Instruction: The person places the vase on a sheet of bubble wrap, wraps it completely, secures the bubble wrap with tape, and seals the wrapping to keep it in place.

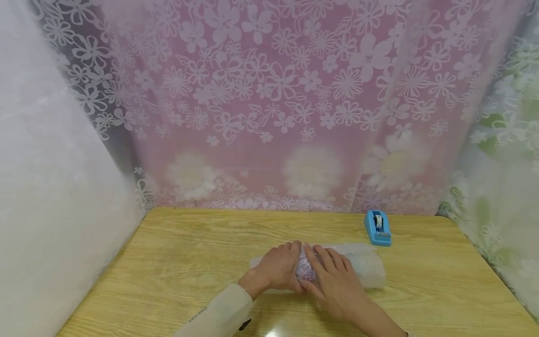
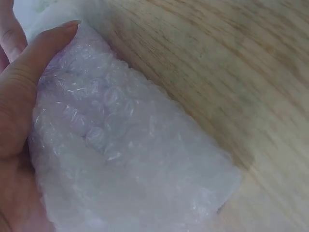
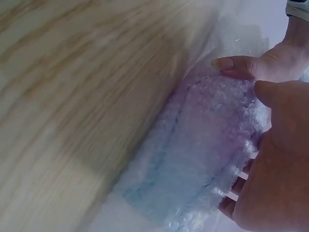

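Note:
A bundle in clear bubble wrap (image 1: 306, 268) lies lengthwise on the wooden table. Pink-purple and pale blue colour shows through the wrap (image 3: 198, 130) in the right wrist view; what is inside cannot be made out. My left hand (image 1: 279, 267) grips the bundle left of its middle, thumb along the near side and fingers over the far side. Close beside it, my right hand (image 1: 338, 286) holds the bundle from above, fingers spread across it and thumb on the near side. Loose, flattened wrap (image 2: 145, 179) extends past the left hand in the left wrist view.
A blue tape dispenser (image 1: 378, 229) with a roll of tape stands behind the bundle's right end. The wood-grain table (image 1: 181, 262) reaches back to a pink floral curtain (image 1: 269, 117). Pale sheets hang along the left and right sides.

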Action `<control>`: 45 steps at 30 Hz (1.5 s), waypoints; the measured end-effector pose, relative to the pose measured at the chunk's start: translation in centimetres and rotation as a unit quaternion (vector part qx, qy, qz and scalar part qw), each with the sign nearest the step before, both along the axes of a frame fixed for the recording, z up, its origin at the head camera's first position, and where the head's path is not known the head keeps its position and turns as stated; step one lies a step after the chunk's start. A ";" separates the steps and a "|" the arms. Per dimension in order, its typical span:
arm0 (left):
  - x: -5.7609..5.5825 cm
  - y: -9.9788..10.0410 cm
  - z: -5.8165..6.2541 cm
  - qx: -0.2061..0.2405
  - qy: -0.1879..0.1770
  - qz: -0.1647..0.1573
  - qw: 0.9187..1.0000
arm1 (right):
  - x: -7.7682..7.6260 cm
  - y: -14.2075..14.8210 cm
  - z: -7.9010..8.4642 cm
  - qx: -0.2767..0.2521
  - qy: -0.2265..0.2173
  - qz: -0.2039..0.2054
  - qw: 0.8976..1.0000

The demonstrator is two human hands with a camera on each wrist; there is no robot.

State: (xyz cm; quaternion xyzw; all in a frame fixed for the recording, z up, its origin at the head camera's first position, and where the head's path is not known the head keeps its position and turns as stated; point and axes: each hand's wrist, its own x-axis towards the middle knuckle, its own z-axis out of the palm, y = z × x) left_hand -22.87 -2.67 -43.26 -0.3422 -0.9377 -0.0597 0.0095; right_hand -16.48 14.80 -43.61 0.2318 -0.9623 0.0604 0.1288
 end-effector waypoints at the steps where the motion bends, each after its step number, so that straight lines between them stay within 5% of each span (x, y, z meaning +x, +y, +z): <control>1: 0.0 0.0 0.0 -0.003 0.003 0.000 1.000 | 0.0 0.1 0.0 0.001 0.004 0.003 1.000; 8: 0.1 0.1 0.3 -0.020 0.014 0.003 1.000 | 0.0 0.4 0.0 0.008 0.017 0.019 1.000; 20: 0.2 -0.1 0.4 -0.024 0.000 0.002 1.000 | -0.3 1.3 0.0 -0.045 -0.033 0.036 0.998; 26: -0.1 -0.5 0.9 0.020 -0.074 -0.021 0.997 | -0.1 2.3 0.6 -0.139 -0.049 0.065 0.987; 32: -0.6 -0.8 1.4 0.082 -0.167 -0.029 0.982 | 0.6 3.5 1.2 -0.206 -0.008 0.045 0.978; 35: -0.7 -0.9 1.8 0.141 -0.226 -0.013 0.964 | 1.0 3.9 1.6 -0.261 -0.056 0.004 0.964; 38: -0.9 -1.1 2.3 0.185 -0.252 -0.007 0.950 | 1.4 4.3 1.9 -0.315 -0.148 -0.050 0.936; 41: -1.1 -1.2 2.7 0.186 -0.233 -0.013 0.954 | 1.6 4.7 1.8 -0.332 -0.240 -0.077 0.909; 45: -1.2 -1.2 2.9 0.163 -0.206 -0.014 0.965 | 1.8 5.2 1.2 -0.320 -0.312 -0.077 0.891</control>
